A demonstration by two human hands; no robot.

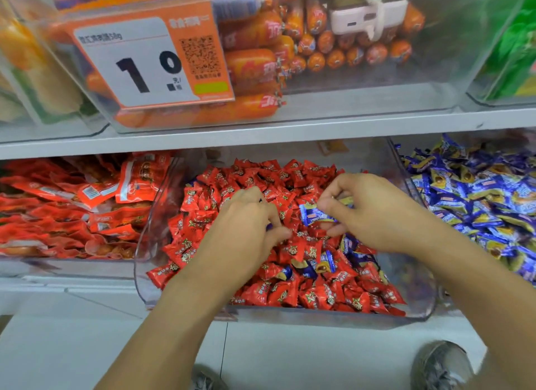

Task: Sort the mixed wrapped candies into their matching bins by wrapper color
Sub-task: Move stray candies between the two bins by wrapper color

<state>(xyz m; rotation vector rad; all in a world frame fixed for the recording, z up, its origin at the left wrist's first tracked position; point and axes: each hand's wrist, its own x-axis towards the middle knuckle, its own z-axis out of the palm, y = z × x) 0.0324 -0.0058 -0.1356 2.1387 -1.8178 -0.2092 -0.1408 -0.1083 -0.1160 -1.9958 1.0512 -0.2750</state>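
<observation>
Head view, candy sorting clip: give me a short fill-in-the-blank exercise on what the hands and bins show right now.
1. The right hand pinches a candy whose wrapper is ____.
2. Both hands are over the middle bin, which holds mostly ____ candies.
3. The bin of blue candies stands to the ____ of the middle bin.
4. The large digits on the price tag on the upper bin read ____.

Missing words: blue; red; right; 1 0

Red candies (278, 291), few blue-yellow candies (324, 262) mixed in; orange price tag (150, 61).
</observation>
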